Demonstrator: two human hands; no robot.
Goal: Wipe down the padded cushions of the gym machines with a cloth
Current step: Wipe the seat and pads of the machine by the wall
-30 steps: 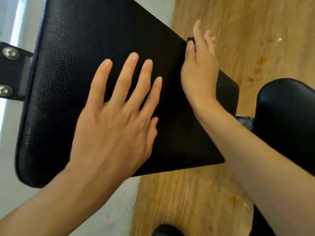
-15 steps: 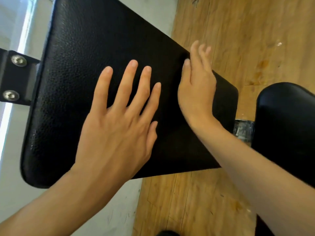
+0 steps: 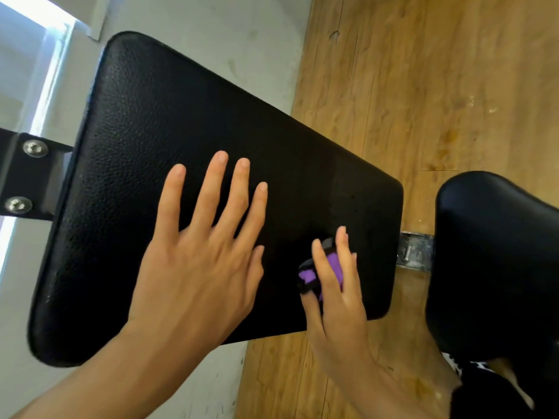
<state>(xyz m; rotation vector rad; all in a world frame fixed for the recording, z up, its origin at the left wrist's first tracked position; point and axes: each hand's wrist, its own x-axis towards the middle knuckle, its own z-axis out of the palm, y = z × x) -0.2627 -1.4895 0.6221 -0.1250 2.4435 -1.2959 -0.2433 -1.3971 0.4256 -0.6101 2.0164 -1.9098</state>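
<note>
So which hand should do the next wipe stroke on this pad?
Right. The right hand presses the purple cloth onto the black pad; the left hand lies flat on it, fingers spread, with no cloth.

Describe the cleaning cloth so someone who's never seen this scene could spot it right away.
Start at the big black padded cushion filling the middle of the view. Near its lower right corner, the right hand presses on a small bunched cloth. It is the only purple thing in sight, edged in black.
</note>
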